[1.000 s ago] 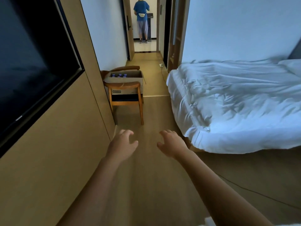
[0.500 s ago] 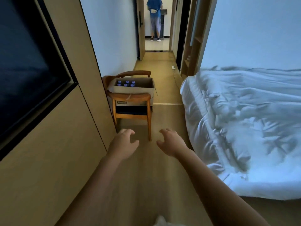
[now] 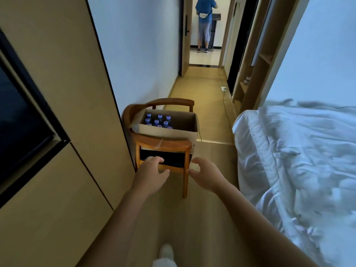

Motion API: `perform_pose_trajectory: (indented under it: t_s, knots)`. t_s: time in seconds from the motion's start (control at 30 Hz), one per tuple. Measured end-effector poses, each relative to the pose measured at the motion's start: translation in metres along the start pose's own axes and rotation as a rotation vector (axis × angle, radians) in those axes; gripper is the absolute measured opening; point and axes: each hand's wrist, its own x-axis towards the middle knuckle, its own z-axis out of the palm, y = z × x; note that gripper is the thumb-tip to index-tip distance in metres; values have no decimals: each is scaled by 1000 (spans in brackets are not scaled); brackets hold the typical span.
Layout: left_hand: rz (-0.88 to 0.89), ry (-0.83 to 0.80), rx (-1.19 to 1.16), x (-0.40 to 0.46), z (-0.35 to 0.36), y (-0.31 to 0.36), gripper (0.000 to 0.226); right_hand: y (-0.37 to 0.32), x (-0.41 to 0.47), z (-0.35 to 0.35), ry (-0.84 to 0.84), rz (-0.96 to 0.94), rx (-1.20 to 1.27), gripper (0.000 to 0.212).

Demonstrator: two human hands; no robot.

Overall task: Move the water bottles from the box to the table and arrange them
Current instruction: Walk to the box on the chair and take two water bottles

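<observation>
Head view: the left hand (image 3: 152, 175) and right hand (image 3: 207, 175) reached forward at frame centre, fingers loosely spread, holding nothing. The water bottles (image 3: 159, 121) stood in the cardboard box (image 3: 174, 132) on the wooden chair (image 3: 163, 146), just above the hands.

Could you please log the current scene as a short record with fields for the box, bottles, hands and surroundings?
box: open cardboard box resting on a wooden chair
bottles: water bottles with purple caps, upright in the box's left part; none taken out
left hand: held out, fingers loosely curled, holding nothing
right hand: held out, fingers loosely curled, holding nothing
surroundings: bed on the right; a person standing in the far doorway
</observation>
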Motion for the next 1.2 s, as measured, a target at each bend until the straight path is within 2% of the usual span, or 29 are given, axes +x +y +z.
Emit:
perform_pose_trajectory:
  t_s: [0.17,0.47,0.53,0.67,0.9,1.0,1.1,1.2]
  knots:
    - [8,-46,-19,117,16,-15,43,11,113,-4,-5,13,46,25]
    - [-37,-81,-65,307,12,-32,40,12,302,-11,10,135,164,13]
    - [-90,-119,-132,332,21,-41,40,19,334,-2,5,150,176,17]
    - [-186,-154,-205,375,41,-58,36,37,392,18,-41,225,241,42]
    - [-395,-126,-232,460,74,-90,38,76,519,55,-122,308,313,47]
    - [-488,-121,-216,494,93,-94,34,95,575,70,-158,349,295,41]
    - [-554,-165,-180,523,111,-90,38,111,621,84,-192,361,259,14]
    - [-628,-172,-189,549,127,-91,38,121,664,104,-263,341,207,19]
